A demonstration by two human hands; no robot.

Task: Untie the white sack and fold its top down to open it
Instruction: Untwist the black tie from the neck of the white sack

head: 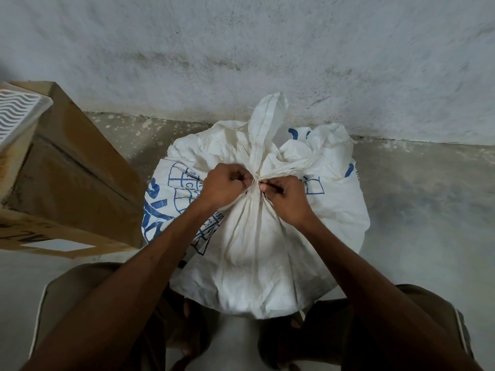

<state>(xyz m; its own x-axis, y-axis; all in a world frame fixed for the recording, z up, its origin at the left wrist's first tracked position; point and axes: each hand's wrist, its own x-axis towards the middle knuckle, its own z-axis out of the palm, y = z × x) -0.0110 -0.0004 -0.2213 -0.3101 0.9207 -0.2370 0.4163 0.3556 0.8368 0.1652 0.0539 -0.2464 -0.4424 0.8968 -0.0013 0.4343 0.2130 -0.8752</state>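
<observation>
A full white woven sack [257, 258] with blue print stands on the floor against the wall, directly in front of me. Its top is gathered into a tied neck [256, 180], and loose fabric ears stick up behind the knot. My left hand [225, 187] pinches the tie at the neck from the left. On the other side, my right hand [285, 199] pinches the same tie, fingertips almost touching the left hand's. The tie itself is mostly hidden by my fingers.
A large brown cardboard box [72, 183] stands at the left, with a white slatted plastic piece [18, 111] on top. A rough whitewashed wall [267, 62] rises right behind the sack. My knees and bare feet flank the sack's near side on the concrete floor [423, 210].
</observation>
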